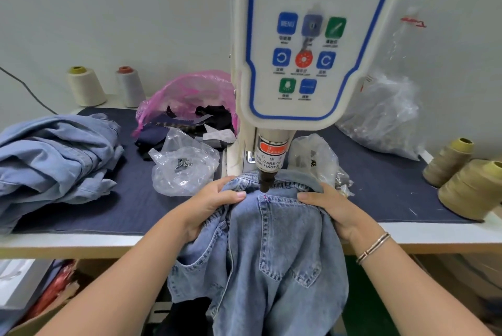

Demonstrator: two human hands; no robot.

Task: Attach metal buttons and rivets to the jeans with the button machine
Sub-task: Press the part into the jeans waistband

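Navy mat [114, 208] holds denim pile [54, 151], bags [184, 164]; hands grip jeans [288, 248].

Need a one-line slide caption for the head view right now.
Both hands, left hand and right hand, hold the jeans taut under the button machine punch.

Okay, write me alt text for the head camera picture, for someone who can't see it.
Two hands, left hand and right hand, grip light blue jeans under the dark punch of a white button machine. Thread cones, plastic bags and folded denim lie on the table around it.
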